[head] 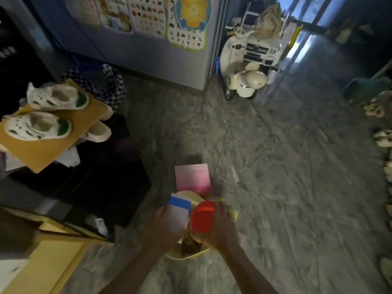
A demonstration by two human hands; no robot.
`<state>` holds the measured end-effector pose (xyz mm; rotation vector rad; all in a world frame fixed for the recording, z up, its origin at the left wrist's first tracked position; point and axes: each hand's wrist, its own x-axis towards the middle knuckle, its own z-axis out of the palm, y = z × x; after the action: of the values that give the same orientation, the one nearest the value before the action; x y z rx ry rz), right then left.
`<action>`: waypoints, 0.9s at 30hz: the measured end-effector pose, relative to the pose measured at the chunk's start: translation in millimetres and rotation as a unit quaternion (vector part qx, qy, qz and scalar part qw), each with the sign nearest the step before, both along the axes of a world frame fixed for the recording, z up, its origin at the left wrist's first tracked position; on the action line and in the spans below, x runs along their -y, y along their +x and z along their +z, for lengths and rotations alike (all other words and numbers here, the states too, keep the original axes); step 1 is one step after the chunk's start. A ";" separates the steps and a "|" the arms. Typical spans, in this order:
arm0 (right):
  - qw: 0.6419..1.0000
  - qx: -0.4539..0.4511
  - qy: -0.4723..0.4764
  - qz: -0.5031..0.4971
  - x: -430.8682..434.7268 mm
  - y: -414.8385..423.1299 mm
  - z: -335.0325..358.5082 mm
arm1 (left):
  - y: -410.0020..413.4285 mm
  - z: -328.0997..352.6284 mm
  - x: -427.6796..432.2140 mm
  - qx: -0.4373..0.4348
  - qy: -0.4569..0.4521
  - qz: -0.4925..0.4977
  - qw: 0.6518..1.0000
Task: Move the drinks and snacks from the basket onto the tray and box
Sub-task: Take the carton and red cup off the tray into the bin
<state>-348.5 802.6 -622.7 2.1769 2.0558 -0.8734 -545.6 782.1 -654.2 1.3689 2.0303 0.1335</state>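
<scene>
A yellow basket (184, 256) sits on the floor at bottom centre, below both my hands. My left hand (165, 225) grips a white carton with a blue band (179, 213). My right hand (220, 228) holds a container with a red lid (201, 217) right beside it, over the basket. A pink pack (192, 177) stands at the basket's far edge. Dark items lie inside the basket, too blurred to name. I cannot pick out a tray or box for certain.
A cardboard sheet (48, 143) carrying white shoes (36, 126) rests on dark furniture at left. A wooden surface (42, 268) is at bottom left. A white toy scooter (244, 81) and toy car stand by the poster wall. Shoes line the right edge of the grey floor.
</scene>
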 end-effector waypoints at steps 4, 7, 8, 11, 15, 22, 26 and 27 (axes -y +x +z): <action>1.000 0.024 -0.012 0.000 2.0 4.1 -51.2 | 14.4 -59.7 7.3 -0.003 0.042 0.016 0.999; 0.999 0.026 -0.032 0.010 2.9 5.6 -77.7 | 10.7 -88.3 15.1 0.001 0.061 0.000 0.998; 0.999 0.027 -0.037 0.014 4.1 5.4 -84.2 | 10.3 -94.8 16.2 0.006 0.065 0.003 0.998; 0.999 0.031 -0.028 0.026 10.0 4.3 -95.5 | 7.5 -99.7 21.6 0.012 0.083 -0.015 0.996; 0.999 0.035 -0.017 0.034 16.5 2.9 -81.7 | -2.4 -78.6 28.8 0.044 0.097 -0.020 0.994; 0.999 0.020 0.002 0.049 -2.9 3.2 39.2 | -39.5 50.4 4.1 0.026 0.110 -0.041 0.993; 0.996 0.013 0.058 0.071 -30.1 2.8 150.4 | -69.9 162.4 -23.8 0.005 0.172 -0.099 0.980; 0.995 0.015 0.069 0.075 -35.9 2.3 178.7 | -77.5 191.5 -28.8 -0.009 0.187 -0.115 0.976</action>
<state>-346.2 838.5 -443.9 2.0482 2.2945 -0.6982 -623.2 810.9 -462.7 1.8309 1.9066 0.4186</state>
